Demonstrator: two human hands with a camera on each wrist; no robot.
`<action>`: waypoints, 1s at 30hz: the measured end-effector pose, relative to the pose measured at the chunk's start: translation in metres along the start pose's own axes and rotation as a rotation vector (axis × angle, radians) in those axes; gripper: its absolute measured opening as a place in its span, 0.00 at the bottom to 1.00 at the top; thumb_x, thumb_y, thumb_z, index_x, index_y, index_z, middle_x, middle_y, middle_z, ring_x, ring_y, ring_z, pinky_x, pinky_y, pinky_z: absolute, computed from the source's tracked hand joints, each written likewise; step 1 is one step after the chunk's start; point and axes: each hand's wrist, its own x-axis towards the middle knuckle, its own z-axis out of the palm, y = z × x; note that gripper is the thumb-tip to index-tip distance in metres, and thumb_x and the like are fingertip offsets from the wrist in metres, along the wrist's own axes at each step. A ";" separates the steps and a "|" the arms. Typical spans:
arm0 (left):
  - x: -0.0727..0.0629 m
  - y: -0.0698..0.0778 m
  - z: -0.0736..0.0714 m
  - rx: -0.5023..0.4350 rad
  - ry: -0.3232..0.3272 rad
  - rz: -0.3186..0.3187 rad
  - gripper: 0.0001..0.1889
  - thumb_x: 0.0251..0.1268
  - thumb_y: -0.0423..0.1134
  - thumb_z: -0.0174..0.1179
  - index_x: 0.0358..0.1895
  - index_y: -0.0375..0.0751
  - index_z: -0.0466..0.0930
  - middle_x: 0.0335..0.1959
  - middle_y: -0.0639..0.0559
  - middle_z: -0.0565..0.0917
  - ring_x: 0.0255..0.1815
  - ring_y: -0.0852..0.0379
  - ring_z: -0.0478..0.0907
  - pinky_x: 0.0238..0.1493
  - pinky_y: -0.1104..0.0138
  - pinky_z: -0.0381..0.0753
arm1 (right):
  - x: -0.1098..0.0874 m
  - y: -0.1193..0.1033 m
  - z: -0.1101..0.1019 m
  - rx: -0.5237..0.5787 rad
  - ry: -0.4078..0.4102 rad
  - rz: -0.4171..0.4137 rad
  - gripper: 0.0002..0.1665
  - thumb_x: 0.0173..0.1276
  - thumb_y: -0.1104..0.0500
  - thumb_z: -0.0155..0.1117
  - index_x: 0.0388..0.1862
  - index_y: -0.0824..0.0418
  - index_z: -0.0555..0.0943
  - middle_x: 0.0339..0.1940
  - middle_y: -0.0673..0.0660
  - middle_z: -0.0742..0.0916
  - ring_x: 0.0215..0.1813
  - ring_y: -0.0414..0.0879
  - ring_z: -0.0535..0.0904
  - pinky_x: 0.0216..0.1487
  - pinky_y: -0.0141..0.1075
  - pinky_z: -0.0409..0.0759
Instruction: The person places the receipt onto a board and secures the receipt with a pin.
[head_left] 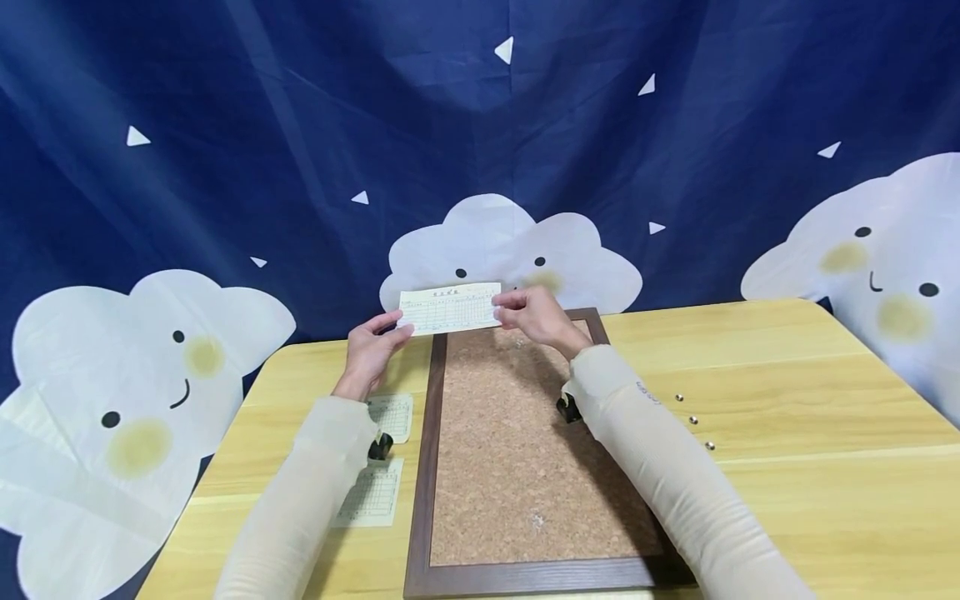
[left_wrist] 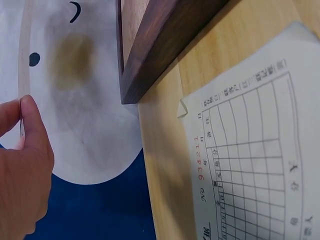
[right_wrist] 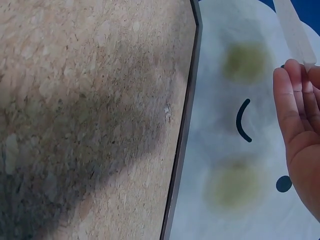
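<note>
A printed receipt slip [head_left: 448, 309] is stretched between both hands above the far end of the framed corkboard [head_left: 517, 450]. My left hand [head_left: 369, 350] pinches its left end between thumb and fingers. At the right end, my right hand [head_left: 538, 318] grips the paper the same way. The left wrist view catches the slip [left_wrist: 24, 55] nearly edge-on in the pinch of the left hand [left_wrist: 25, 170]. In the right wrist view, the right hand [right_wrist: 302, 115] holds the paper's end [right_wrist: 296, 35] beyond the cork surface [right_wrist: 90, 100].
Two more printed slips lie left of the board, one farther [head_left: 392, 417] and one nearer [head_left: 375, 496], partly under the left arm. Several small metal thumbtacks [head_left: 693, 420] sit on the wooden table [head_left: 780, 500] at right. A blue cloud-patterned curtain [head_left: 480, 100] hangs behind.
</note>
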 end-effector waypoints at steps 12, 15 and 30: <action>-0.006 0.006 0.009 -0.009 0.018 0.021 0.24 0.64 0.24 0.64 0.64 0.28 0.75 0.59 0.35 0.74 0.31 0.68 0.81 0.42 0.76 0.81 | -0.001 0.000 -0.007 -0.008 0.016 0.013 0.19 0.74 0.67 0.60 0.62 0.71 0.79 0.56 0.68 0.84 0.50 0.59 0.85 0.52 0.43 0.83; -0.007 0.007 0.011 -0.015 0.021 0.026 0.24 0.64 0.24 0.64 0.64 0.28 0.75 0.59 0.35 0.74 0.31 0.68 0.81 0.42 0.76 0.81 | -0.002 -0.001 -0.009 -0.015 0.013 0.022 0.19 0.74 0.66 0.59 0.62 0.70 0.79 0.56 0.68 0.83 0.49 0.59 0.85 0.49 0.38 0.84; -0.010 0.009 0.022 0.018 0.048 0.051 0.23 0.62 0.26 0.66 0.62 0.29 0.78 0.56 0.35 0.77 0.32 0.68 0.79 0.39 0.77 0.81 | -0.003 0.001 -0.017 0.003 0.027 0.010 0.20 0.73 0.68 0.59 0.62 0.73 0.78 0.55 0.70 0.83 0.51 0.64 0.84 0.50 0.39 0.84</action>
